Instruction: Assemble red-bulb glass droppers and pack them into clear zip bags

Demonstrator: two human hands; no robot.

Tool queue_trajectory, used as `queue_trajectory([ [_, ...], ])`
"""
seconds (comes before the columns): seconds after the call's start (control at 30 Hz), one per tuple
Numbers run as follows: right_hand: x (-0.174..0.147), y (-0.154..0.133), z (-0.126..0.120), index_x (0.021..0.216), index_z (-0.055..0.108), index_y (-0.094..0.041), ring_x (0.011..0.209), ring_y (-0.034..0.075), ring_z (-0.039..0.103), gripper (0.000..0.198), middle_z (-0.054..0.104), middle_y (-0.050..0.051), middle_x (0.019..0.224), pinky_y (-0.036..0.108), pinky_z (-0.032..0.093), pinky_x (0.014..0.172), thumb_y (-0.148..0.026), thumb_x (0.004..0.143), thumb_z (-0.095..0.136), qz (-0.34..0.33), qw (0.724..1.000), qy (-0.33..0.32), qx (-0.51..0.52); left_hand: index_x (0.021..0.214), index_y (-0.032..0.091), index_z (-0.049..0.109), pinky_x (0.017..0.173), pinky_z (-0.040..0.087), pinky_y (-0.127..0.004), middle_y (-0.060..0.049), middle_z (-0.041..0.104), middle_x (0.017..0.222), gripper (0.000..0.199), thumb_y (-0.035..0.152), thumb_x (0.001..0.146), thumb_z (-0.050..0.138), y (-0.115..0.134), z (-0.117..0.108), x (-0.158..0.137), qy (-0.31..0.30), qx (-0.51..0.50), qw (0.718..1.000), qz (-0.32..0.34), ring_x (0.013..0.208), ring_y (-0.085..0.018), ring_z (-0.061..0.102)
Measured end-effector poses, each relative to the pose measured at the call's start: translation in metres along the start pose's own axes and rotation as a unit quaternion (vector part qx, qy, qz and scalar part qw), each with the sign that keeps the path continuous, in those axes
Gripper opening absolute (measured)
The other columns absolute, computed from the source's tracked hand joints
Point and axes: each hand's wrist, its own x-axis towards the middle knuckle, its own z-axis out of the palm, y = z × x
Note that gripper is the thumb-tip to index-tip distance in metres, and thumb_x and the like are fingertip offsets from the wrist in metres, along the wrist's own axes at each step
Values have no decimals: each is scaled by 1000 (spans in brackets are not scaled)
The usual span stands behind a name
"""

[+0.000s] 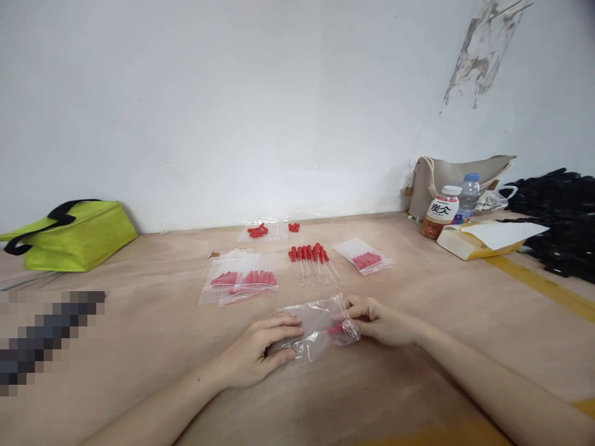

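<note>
A clear plastic zip bag (309,316) lies on the table between my hands, with a red bulb end (334,329) showing through its right part. My left hand (260,347) rests on the bag's left side, fingers stretched out and thumb apart. At the bag's right end, my right hand (372,319) has its fingers closed on the plastic near the mouth; whether it also grips a red piece cannot be made out. Just beyond lies a row of red-bulbed droppers (309,254) with thin clear stems pointing towards me.
Filled zip bags lie at left (246,279) and right (367,257). Loose red bulbs (258,231) sit near the wall. A lime-green bag (83,238) stands left. Bottles (441,214), an open carton (478,241) and a black heap (558,210) are at right.
</note>
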Motion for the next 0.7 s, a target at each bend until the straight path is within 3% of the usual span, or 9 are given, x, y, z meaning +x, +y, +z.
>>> queue_trajectory([
  [0.1, -2, 0, -9, 85, 68, -17, 65, 11, 54, 28, 58, 4, 80, 23, 44, 60, -41, 77, 53, 69, 997, 32, -19, 120, 27, 53, 99, 35, -39, -4, 49, 128, 35, 33, 85, 47, 1, 1, 1, -4, 10, 1000, -2, 118, -21, 44],
  [0.2, 8, 3, -23, 75, 63, -15, 49, 9, 48, 21, 57, 0, 60, 20, 38, 47, -34, 74, 55, 142, 979, 132, -61, 119, 28, 53, 100, 34, -40, -4, 49, 128, 34, 34, 86, 46, 1, 2, 2, -3, 24, 1000, -2, 118, -21, 44],
  [0.33, 45, 6, -40, 71, 61, -16, 65, 13, 57, 10, 64, 2, 70, 20, 41, 58, -22, 71, 54, 182, 918, 229, -266, 120, 29, 52, 100, 34, -40, -3, 45, 132, 35, 35, 87, 43, -2, 3, 3, -19, 43, 999, -2, 122, -22, 39],
  [0.4, 69, 8, -45, 83, 61, -14, 74, 15, 59, 15, 65, 6, 81, 22, 41, 64, -20, 71, 53, 215, 896, 251, -298, 120, 30, 52, 100, 33, -41, -3, 44, 133, 35, 35, 88, 42, -2, 2, 3, -27, 48, 998, -1, 123, -22, 38],
  [0.53, 106, 16, -46, 99, 56, -6, 89, 25, 59, 34, 62, 19, 96, 26, 42, 67, -18, 67, 59, 283, 870, 243, -324, 120, 29, 53, 101, 31, -41, -3, 45, 132, 34, 36, 87, 43, 0, 1, 3, -24, 46, 999, 4, 122, -22, 39],
  [0.7, 125, 20, -44, 100, 55, -5, 88, 30, 60, 35, 62, 23, 97, 30, 43, 64, -11, 66, 57, 324, 858, 191, -350, 118, 29, 54, 101, 32, -40, -4, 47, 131, 34, 36, 87, 44, 1, 1, 3, -18, 32, 999, 6, 121, -22, 40],
])
